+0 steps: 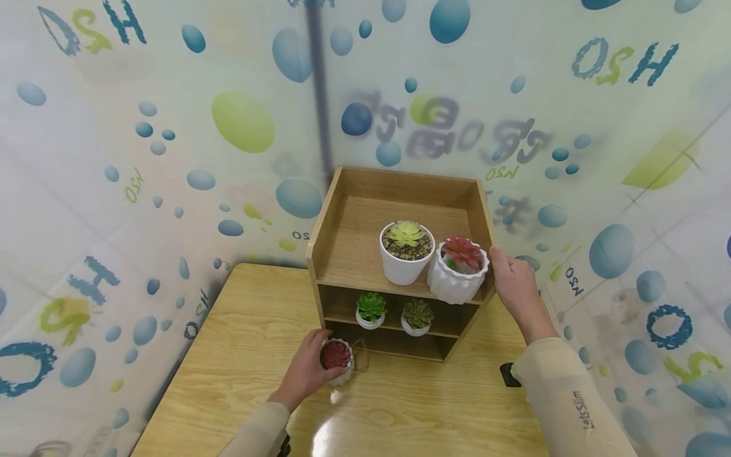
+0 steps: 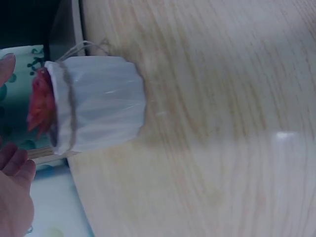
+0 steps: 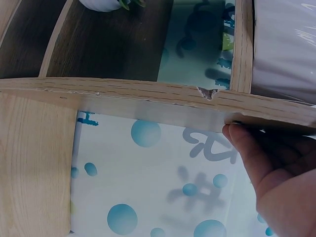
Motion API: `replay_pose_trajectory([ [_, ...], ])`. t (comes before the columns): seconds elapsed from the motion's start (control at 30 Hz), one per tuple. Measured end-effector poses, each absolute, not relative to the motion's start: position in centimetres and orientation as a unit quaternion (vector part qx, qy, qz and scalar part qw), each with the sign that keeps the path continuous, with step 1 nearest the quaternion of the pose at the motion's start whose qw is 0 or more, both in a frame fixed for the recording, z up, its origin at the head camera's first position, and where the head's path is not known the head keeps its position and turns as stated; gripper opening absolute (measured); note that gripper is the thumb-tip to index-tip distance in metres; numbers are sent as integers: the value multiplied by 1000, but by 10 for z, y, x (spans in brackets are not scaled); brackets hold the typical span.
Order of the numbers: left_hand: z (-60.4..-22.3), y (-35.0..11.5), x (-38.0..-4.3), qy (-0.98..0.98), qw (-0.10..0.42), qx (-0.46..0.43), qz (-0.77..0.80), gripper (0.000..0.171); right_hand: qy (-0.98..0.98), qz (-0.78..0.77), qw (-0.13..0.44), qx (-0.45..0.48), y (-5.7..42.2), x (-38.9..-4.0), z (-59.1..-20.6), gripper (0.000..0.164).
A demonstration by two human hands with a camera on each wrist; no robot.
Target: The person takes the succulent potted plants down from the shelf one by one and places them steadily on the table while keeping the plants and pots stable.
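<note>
My left hand [image 1: 308, 368] is spread around a white fluted pot with a red succulent [image 1: 337, 355] on the table. In the left wrist view, gaps show between my fingers [image 2: 15, 160] and the white pot [image 2: 103, 103], which has twine around its rim. My right hand [image 1: 516, 285] touches the outer right side of a wooden shelf unit [image 1: 400, 212]. Seen from the right wrist, the fingertips [image 3: 237, 131] rest against that side panel [image 3: 163, 109], below its front edge; some fingers are in shadow.
On the top shelf stand a white pot with a yellow-green succulent [image 1: 402, 266] and a white fluted pot with a red succulent [image 1: 457, 279]. Below sit two small potted succulents, one bright green [image 1: 371, 308], one dark green [image 1: 418, 314]. Patterned walls [image 1: 240, 190] enclose the wooden table [image 1: 228, 355].
</note>
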State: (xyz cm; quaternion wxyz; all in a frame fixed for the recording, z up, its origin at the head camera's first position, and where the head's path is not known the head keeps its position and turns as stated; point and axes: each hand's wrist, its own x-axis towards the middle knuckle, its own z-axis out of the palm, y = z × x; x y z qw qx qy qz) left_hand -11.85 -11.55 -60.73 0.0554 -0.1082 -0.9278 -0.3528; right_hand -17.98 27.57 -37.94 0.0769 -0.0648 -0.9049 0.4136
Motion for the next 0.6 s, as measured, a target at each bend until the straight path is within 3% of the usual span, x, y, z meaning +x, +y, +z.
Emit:
replay_pose_trajectory([
  [0.6, -563, -112, -112, -915, 83, -156, -362, 82, -904, 415, 79, -63, 276, -181, -381, 61],
])
